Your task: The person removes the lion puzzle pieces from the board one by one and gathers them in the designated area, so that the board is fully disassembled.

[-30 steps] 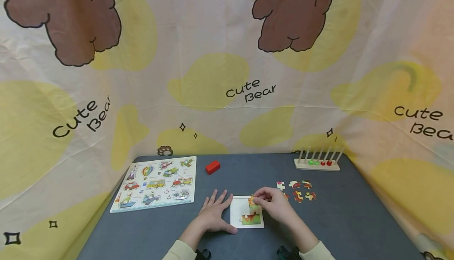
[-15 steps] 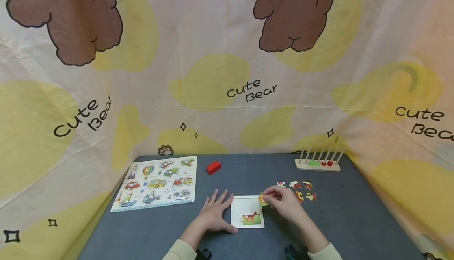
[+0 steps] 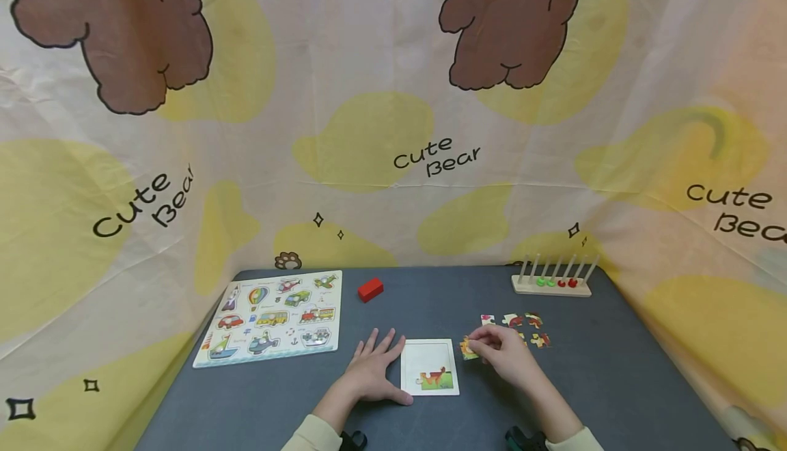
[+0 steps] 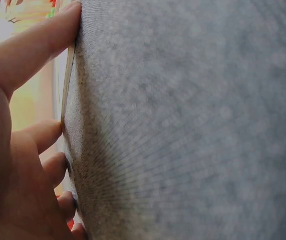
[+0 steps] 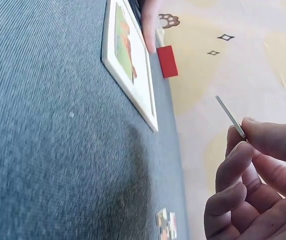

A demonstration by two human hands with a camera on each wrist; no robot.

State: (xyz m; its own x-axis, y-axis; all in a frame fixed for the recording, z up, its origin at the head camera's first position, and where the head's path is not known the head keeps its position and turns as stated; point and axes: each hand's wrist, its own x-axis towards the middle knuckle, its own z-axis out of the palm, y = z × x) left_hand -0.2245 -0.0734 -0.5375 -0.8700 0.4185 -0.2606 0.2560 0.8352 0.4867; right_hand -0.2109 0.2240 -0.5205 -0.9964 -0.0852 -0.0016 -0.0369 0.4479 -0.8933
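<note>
A white puzzle frame (image 3: 413, 362) lies on the table, with joined orange-and-green puzzle pieces (image 3: 437, 378) in its lower right part. My left hand (image 3: 371, 374) rests with spread fingers at the frame's left side, thumb at its lower left corner. To the right of the frame, my right hand (image 3: 505, 353) pinches a yellow-orange puzzle piece (image 3: 469, 348). The right wrist view shows that held piece (image 5: 230, 116) edge-on between thumb and fingers, off the table. Several loose puzzle pieces (image 3: 540, 340) lie just beyond the right hand, which partly hides some.
At the left lies a vehicle picture board (image 3: 270, 319). A red block (image 3: 370, 290) sits behind the puzzle frame. Toward the back right stands a pegged wooden rack (image 3: 551, 285) with green and red beads. A printed curtain (image 3: 344, 164) hangs around the table.
My right hand has lifted the yellow-orange puzzle piece out of the frame's upper right part and carried it rightward, off the frame. The left hand has stayed in place.
</note>
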